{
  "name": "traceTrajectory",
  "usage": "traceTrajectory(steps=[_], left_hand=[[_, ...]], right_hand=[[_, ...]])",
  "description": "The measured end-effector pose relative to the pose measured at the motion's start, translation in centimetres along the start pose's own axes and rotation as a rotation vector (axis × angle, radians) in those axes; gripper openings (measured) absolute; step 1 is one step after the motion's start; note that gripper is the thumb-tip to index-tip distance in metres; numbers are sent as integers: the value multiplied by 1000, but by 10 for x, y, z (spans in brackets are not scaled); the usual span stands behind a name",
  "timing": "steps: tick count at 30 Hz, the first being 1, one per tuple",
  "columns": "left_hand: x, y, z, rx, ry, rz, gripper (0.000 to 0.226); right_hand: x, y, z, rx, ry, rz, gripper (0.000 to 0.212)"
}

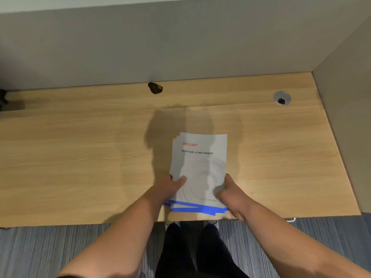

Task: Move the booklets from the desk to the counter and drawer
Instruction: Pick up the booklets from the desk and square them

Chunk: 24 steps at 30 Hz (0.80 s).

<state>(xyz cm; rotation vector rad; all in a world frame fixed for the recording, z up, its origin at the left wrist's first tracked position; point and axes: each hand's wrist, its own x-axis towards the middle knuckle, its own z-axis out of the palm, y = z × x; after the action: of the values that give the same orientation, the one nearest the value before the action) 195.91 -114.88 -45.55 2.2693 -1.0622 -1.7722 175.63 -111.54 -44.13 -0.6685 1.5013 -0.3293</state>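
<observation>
White booklets [198, 169], blue bottom edges, red logo, loosely stacked

booklets' [198, 169] cover text blurred, fingers beneath hidden

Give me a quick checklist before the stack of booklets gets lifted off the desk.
1. Left hand on the booklets: ok, thumb on the cover at the left edge.
2. Right hand on the booklets: ok, grip at the right edge.
3. Stack squared up: not ok, blue edges fan out at the near end and corners stagger at the far left.
4. Fingers under the whole stack: cannot tell, hidden beneath the paper.
5. Desk around the stack: ok, the small dark object and the cable hole sit well back.
6. Path to the counter and drawer: cannot tell, neither is in view.
</observation>
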Motion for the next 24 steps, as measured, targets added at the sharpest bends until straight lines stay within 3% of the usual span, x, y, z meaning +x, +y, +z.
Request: traceTrajectory(steps=[4, 8, 10, 12, 16, 20, 24], left_hand=[[2, 10, -6, -58, 247, 38, 64], [-8, 11, -24, -418, 141, 216, 42], [-14, 13, -37, -629, 14, 300, 36], [-19, 15, -43, -597, -32, 444, 36], [-29, 16, -37, -384, 88, 680, 29], [-25, -1, -27, -229, 103, 660, 35], [-15, -20, -19, -229, 47, 524, 32]], right_hand=[[-11, -15, 3, 59, -107, -178, 58], [-23, -22, 5, -14, -54, -378, 55], [-24, -23, 4, -35, 19, -419, 54], [-21, -24, 7, -101, 106, -448, 50], [-12, -16, 20, -153, 328, -401, 22], [-5, 0, 30, -41, 399, -303, 12], [2, 12, 35, -23, 440, -306, 22]])
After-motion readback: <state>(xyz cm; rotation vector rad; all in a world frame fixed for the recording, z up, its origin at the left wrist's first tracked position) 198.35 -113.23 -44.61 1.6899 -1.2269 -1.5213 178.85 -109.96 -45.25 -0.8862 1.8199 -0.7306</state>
